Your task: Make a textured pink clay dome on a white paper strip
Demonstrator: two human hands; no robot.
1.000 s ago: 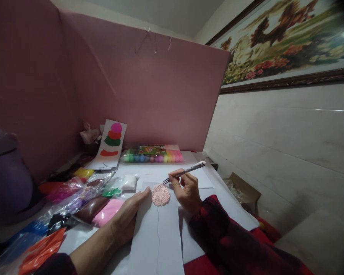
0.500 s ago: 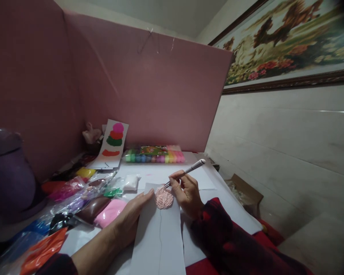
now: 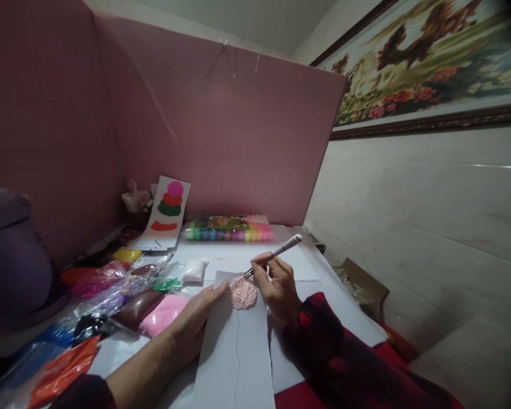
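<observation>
My left hand [image 3: 198, 318] grips the left edge of a long white card [image 3: 234, 363], thumb on top and the other fingers hidden beneath. A round, ridged patch of pale pink clay [image 3: 243, 293] is on the card's upper part, with a thin drawn line running down below it. My right hand [image 3: 276, 287] is closed round a small fork [image 3: 285, 246] with a striped handle. Its tines are at the upper edge of the pink clay; whether they press into it I cannot tell.
Bags of coloured clay [image 3: 136, 309] crowd the left side, beside a purple container [image 3: 15, 255]. A pack of coloured clay [image 3: 230, 229] lies at the back near a card with coloured shapes [image 3: 168, 210]. A cardboard box [image 3: 364, 284] stands off the right edge.
The fork's handle has shifted slightly left and its tines sit a little lower on the clay's upper edge. My left hand still holds the card in nearly the same place.
</observation>
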